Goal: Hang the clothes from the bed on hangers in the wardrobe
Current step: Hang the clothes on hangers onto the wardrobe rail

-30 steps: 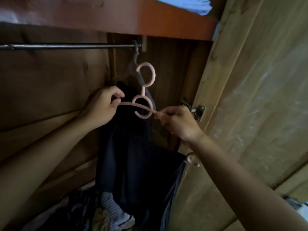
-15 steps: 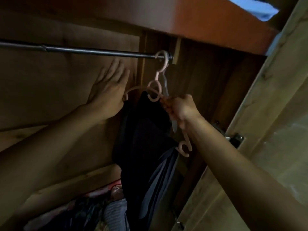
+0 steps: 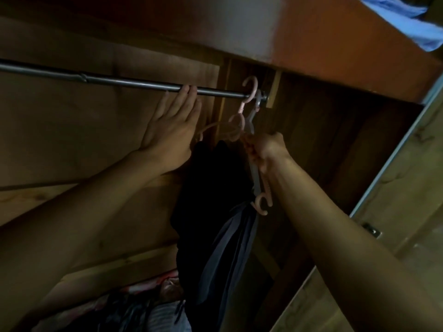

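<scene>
My left hand (image 3: 171,130) is flat and released, fingers straight, fingertips (image 3: 189,88) touching the metal rail (image 3: 119,82); it grasps nothing. My right hand (image 3: 262,149) is clenched around the shoulder arm of the pink hanger (image 3: 236,127), whose hook (image 3: 251,88) sits over the rail at its far right end, just beside the bracket. A dark garment (image 3: 211,188) hangs below this hanger, inside the wardrobe, against the wooden back panel (image 3: 72,128). Assessment of the step in hand: seating the loaded hanger. To do it well I judge the hook should rest fully over the rail before the right hand lets go, the garment should hang evenly on both shoulders, and the left hand could steady the rail or slide the hanger leftward away from the bracket. Count: one rail; two hangers visible, the pink one and a grey hanger (image 3: 254,116) close behind it; one dark garment, with a greyer fold whose ownership I cannot tell; one blue cloth (image 3: 407,25) on the shelf above; a heap of mixed fabrics (image 3: 143,307) at the bottom, uncountable; one wardrobe door (image 3: 395,224) open at right
</scene>
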Motion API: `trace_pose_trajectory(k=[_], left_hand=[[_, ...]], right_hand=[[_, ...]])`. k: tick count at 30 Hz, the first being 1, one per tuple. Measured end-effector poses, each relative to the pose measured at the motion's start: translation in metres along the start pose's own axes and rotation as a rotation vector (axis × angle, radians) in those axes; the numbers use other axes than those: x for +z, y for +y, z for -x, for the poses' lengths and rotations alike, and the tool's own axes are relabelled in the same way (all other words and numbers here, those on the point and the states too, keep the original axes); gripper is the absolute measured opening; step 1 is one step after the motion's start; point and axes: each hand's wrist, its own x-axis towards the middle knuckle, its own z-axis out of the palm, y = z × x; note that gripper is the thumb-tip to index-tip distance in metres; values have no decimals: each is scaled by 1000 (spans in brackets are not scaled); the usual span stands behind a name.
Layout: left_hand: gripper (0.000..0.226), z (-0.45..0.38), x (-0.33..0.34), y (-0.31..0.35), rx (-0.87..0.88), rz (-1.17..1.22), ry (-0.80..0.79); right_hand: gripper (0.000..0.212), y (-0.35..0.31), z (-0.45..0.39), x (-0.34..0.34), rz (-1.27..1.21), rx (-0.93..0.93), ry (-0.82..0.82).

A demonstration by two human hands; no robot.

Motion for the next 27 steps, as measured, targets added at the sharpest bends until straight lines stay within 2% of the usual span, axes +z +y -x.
trace_pose_trajectory(k=[6,13,16,18,21,25,27], left_hand=[[90,1,-9,-2,-20,19,-53],[87,0,-20,6,-75,138,-111],[80,4,-25,13,-104,243,-124],[76,9,-26,19,-117,282,-136],[72,15,-24,29,-103,316,-189],[68,21,-23,48,-72,357,-238],[67,23,-25,59,-56,376,-269]], right_hand=[[8,8,-17,17,39,22,25],[31,27,-24,13,100,19,79],[21,27,-17,6,71,-1,-46],[25,28,-10,-4,114,12,-123],[36,32,-2,-18,225,34,-153],[28,41,11,-31,362,42,-201],[40,46,16,-36,340,83,-214]])
